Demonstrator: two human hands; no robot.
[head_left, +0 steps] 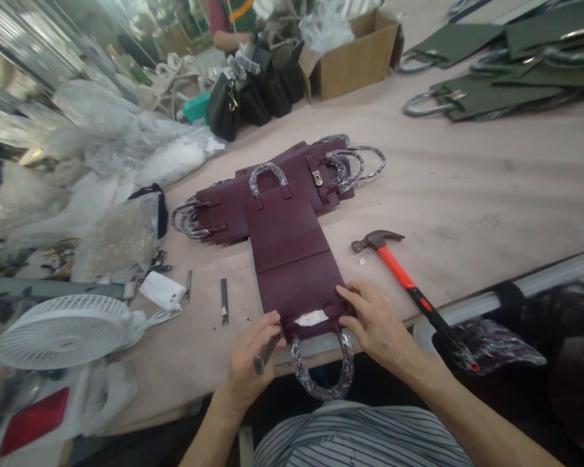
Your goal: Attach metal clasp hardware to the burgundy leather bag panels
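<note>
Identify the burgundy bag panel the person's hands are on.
The long unfolded panel on top, under the left hand and right hand: its wrapped handle overhangs the table edge. The other panels lie stacked farther off, clear of the hands.

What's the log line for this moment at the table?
left hand: grips dark tool | right hand: on burgundy leather bag panel | nearby: orange-handled claw hammer

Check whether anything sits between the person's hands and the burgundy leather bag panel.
Nothing visible does: the right hand lies directly on the burgundy leather bag panel, and the left hand, holding a dark tool, touches its near edge.
</note>
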